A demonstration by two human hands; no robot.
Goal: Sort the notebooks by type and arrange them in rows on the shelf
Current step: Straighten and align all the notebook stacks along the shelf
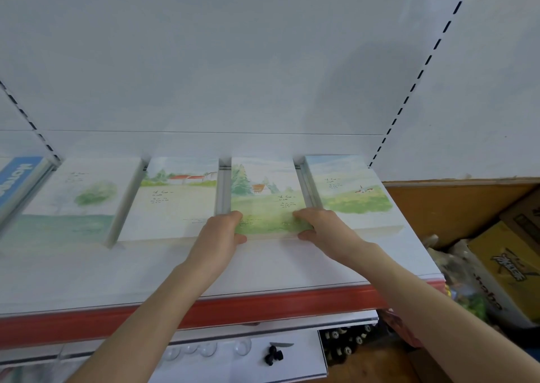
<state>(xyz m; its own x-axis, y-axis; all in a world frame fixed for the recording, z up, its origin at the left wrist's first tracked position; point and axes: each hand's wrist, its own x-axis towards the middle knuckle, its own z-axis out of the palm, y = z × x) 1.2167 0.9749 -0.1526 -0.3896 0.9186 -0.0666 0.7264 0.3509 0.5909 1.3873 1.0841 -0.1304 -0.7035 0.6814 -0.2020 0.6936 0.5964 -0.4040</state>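
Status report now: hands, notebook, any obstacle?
Left hand and right hand grip notebook stack, front corners. Stack flat on shelf. Neighbour stacks close both sides.

The person's left hand (219,233) and right hand (325,227) are bare. Both forearms are bare too, slim and uncovered from above the red shelf edge (263,303) to well below it.

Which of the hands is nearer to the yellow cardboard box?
Right. The right hand grips the right corner of the green meadow-cover notebook, toward the yellow cardboard box; the left hand grips its left corner, farther away.
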